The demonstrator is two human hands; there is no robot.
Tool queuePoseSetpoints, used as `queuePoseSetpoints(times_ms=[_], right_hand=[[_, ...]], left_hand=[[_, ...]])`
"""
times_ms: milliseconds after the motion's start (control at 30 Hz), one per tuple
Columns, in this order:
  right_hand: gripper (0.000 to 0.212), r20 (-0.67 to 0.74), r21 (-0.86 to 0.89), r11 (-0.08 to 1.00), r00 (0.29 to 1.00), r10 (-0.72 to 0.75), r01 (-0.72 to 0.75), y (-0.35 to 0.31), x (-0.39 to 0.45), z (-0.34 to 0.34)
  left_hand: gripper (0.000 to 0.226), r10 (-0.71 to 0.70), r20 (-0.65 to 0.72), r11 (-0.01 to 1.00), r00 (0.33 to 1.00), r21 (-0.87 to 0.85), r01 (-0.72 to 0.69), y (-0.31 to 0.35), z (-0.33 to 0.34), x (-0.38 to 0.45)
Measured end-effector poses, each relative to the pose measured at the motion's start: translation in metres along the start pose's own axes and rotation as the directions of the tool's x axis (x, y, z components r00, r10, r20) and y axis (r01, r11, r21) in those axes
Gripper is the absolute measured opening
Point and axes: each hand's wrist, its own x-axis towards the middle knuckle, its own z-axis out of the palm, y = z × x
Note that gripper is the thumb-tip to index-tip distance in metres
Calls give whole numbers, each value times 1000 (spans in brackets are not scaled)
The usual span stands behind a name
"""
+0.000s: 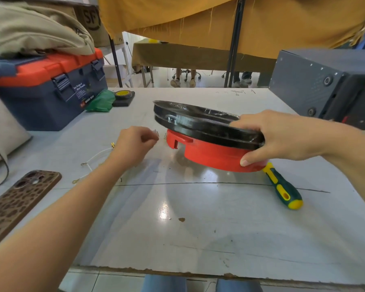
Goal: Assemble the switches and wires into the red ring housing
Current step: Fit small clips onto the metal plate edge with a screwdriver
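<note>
The red ring housing (211, 153) is tilted, its far-left side raised off the white table, with a black disc (194, 121) wrapped in clear film on top. My right hand (282, 137) grips the near right rim, fingers over the black disc and thumb on the red wall. My left hand (135, 144) hovers left of the housing and pinches a small metal clip at its fingertips. White wires (93, 160) with ring terminals and a brass fitting (112, 145) lie on the table by my left wrist.
A green-and-yellow screwdriver (282, 186) lies partly under the housing's right side. A phone in a brown patterned case (19, 203) is at the near left. A blue-and-orange toolbox (51, 87), tape roll (123, 94) and green cloth stand at back left; a grey box (325, 85) at back right.
</note>
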Motion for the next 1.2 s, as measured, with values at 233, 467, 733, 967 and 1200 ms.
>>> queuePoseSetpoints(times_ms=[233,467,733,967,1200], right_hand=[[27,-44,-201,979,999,10,-19,-13,-15,29],[38,-6,-334,943,1000,-7,5,-33,-28,55],[20,13,-421,907,1000,-8,13,-34,-30,78],[31,75,-257,964,993,93,-71,-37,-34,67],[22,-20,-144,990,1000,-12,9,-31,-44,54]], left_hand=[[17,-22,-88,967,996,-253,-1,-1,-39,-21],[16,7,-140,971,990,-237,-40,9,-46,-36],[12,151,-63,967,987,-197,-161,30,-43,-49],[9,276,154,940,949,-252,-232,50,-32,-65],[21,392,333,917,858,-212,-337,67,-28,-75]])
